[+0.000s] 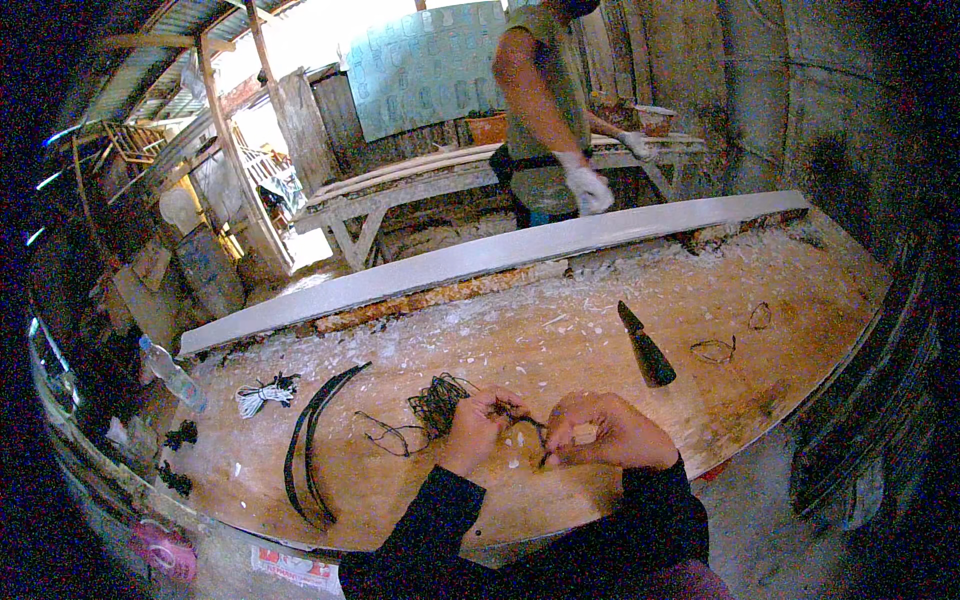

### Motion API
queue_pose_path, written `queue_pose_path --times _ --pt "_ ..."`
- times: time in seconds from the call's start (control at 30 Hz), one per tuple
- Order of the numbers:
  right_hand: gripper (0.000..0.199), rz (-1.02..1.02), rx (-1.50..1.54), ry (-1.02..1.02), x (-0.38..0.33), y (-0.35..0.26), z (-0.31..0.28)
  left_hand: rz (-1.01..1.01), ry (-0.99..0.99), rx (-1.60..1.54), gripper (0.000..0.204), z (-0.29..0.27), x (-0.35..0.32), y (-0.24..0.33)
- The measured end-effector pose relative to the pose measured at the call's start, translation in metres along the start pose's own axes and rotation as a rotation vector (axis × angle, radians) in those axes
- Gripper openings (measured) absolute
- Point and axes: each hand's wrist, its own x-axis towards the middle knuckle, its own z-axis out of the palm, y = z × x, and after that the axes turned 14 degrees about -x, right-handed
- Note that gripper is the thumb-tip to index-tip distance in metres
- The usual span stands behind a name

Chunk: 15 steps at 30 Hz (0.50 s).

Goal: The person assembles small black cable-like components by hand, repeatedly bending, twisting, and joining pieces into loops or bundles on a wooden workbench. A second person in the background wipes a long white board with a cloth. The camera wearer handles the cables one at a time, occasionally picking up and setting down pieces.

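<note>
My left hand (pixel 474 432) is closed in a pinch on a thin dark cord (pixel 541 432) above the near middle of the wooden tabletop. Facing it, my right hand (pixel 612 432) pinches the same cord, and a small pale, wood-coloured piece (pixel 585 433) shows among its fingers. Between the hands is a yellowish rounded thing (pixel 520 440); whether it is held or lies on the table I cannot tell. A tangled bundle of dark cord (pixel 436 404) rests against the far side of my left hand, with a loose loop trailing left.
Black curved strips (pixel 312 440), a white-and-black cord bundle (pixel 266 396) and a plastic bottle (pixel 172 374) lie leftward. To the right are a dark tapered tool (pixel 646 346) and thin cord loops (pixel 715 350). Beyond a long white board (pixel 500 252) stands a person wearing white gloves (pixel 587 185).
</note>
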Motion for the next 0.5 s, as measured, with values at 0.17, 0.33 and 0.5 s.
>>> queue_pose_path --times 0.17,0.33,0.5 --pt "0.012 0.165 -0.184 0.293 0.004 0.025 -0.004 0.186 -0.315 -0.010 0.012 0.008 -0.005 -0.004" --pt "0.013 0.235 -0.293 0.618 0.016 0.042 0.003 -0.268 -0.526 -0.199 0.015 0.013 -0.017 0.002" --pt "0.017 0.215 -0.377 0.761 0.021 0.039 0.006 -0.266 -0.313 -0.489 0.027 0.012 -0.020 0.012"
